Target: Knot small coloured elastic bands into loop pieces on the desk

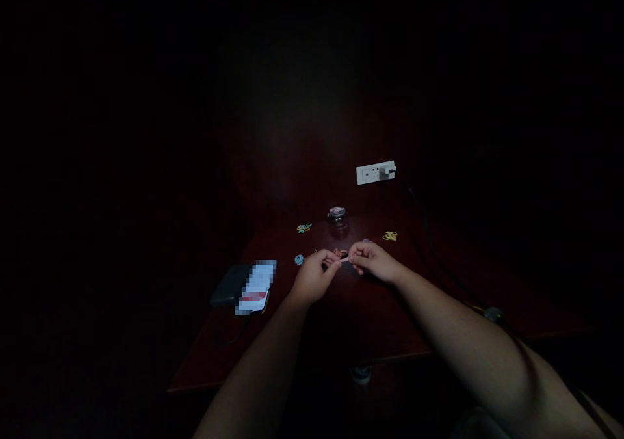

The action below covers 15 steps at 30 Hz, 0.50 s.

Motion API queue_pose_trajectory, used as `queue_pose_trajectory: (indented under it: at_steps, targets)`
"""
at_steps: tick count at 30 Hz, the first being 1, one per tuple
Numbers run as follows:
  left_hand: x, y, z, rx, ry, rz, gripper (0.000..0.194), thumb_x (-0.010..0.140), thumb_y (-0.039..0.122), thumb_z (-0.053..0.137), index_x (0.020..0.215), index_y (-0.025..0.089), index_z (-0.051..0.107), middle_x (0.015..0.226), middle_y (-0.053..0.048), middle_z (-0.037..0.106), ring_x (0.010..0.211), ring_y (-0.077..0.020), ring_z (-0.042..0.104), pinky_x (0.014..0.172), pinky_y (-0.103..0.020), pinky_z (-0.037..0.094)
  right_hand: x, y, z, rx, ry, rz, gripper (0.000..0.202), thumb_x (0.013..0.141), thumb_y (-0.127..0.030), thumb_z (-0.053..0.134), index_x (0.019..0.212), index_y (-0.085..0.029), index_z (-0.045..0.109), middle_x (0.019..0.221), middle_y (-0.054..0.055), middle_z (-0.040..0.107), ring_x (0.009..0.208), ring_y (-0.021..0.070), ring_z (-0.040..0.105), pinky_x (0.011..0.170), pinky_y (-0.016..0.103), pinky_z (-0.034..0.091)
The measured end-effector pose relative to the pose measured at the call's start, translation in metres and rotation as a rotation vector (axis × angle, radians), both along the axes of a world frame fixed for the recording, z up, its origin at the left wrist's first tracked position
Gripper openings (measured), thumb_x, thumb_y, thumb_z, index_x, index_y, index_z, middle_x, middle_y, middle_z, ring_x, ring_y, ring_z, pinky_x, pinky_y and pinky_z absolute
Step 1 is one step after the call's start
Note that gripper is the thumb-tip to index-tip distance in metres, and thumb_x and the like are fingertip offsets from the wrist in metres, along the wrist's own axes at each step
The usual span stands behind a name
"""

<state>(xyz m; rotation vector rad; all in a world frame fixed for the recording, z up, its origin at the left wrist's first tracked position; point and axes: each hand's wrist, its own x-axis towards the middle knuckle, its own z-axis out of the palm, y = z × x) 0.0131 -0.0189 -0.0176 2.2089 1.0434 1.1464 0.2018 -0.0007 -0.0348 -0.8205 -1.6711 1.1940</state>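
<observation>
Both hands meet over the middle of the dark red table, pinching a small pale pink hair tie [344, 259] drawn out between their fingertips. My left hand [319, 271] is closed on its left end, my right hand [373, 261] on its right end. Just behind the fingers lie orange-pink hair ties [340, 253], partly covered. A blue bunch of hair ties [299, 259] rests left of my left hand. Purple ones [366, 240] show a little behind my right hand. Under the hands is a dark patterned piece [349, 268], too dim to make out.
A clear lidded jar [338, 221] stands at the back. Mixed-colour ties [304, 228] lie left of it, yellow ones [390, 236] right. A lit phone [257, 287] leans on a dark box-like object [229, 285]. A wall socket [376, 172] holds a plug; a cable [441, 266] runs along the right.
</observation>
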Motion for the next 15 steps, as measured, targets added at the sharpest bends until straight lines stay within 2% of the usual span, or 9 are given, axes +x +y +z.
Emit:
queue_pose_trajectory:
  at_steps: [4, 9, 11, 15]
  targets:
    - [-0.0036, 0.0036, -0.0011, 0.058, 0.013, 0.080, 0.012, 0.079, 0.025, 0.052, 0.083, 0.016, 0.059, 0.081, -0.003, 0.062, 0.074, -0.0123, 0.057, 0.071, -0.024, 0.044, -0.0025, -0.0073, 0.0036, -0.069, -0.033, 0.109, 0.026, 0.069, -0.035, 0.065, 0.071, -0.014, 0.051, 0.056, -0.004, 0.053, 0.045, 0.0057, 0.047, 0.044, 0.018, 0.036]
    - [-0.0044, 0.0043, -0.0009, 0.093, 0.000, 0.155, 0.011, 0.080, 0.025, 0.051, 0.082, 0.016, 0.058, 0.081, -0.003, 0.062, 0.073, -0.0118, 0.056, 0.070, -0.024, 0.044, -0.0025, -0.0088, 0.0054, -0.086, -0.047, 0.132, 0.027, 0.068, -0.036, 0.066, 0.070, -0.014, 0.051, 0.055, -0.004, 0.054, 0.045, 0.0062, 0.049, 0.045, 0.019, 0.038]
    - [-0.0027, 0.0025, -0.0018, 0.071, 0.011, 0.117, 0.012, 0.080, 0.025, 0.051, 0.082, 0.016, 0.058, 0.080, -0.002, 0.062, 0.073, -0.0117, 0.056, 0.070, -0.024, 0.043, -0.0014, -0.0071, 0.0034, -0.079, -0.055, 0.125, 0.027, 0.068, -0.036, 0.065, 0.071, -0.014, 0.051, 0.054, -0.004, 0.054, 0.043, 0.0060, 0.048, 0.044, 0.019, 0.038]
    - [0.0009, -0.0015, -0.0056, -0.019, 0.081, -0.063, 0.013, 0.078, 0.025, 0.052, 0.083, 0.015, 0.059, 0.080, -0.003, 0.062, 0.072, -0.0115, 0.055, 0.067, -0.023, 0.043, 0.0010, -0.0034, -0.0012, -0.075, -0.074, 0.094, 0.028, 0.068, -0.038, 0.065, 0.071, -0.014, 0.051, 0.054, -0.004, 0.054, 0.042, 0.0055, 0.047, 0.042, 0.018, 0.036]
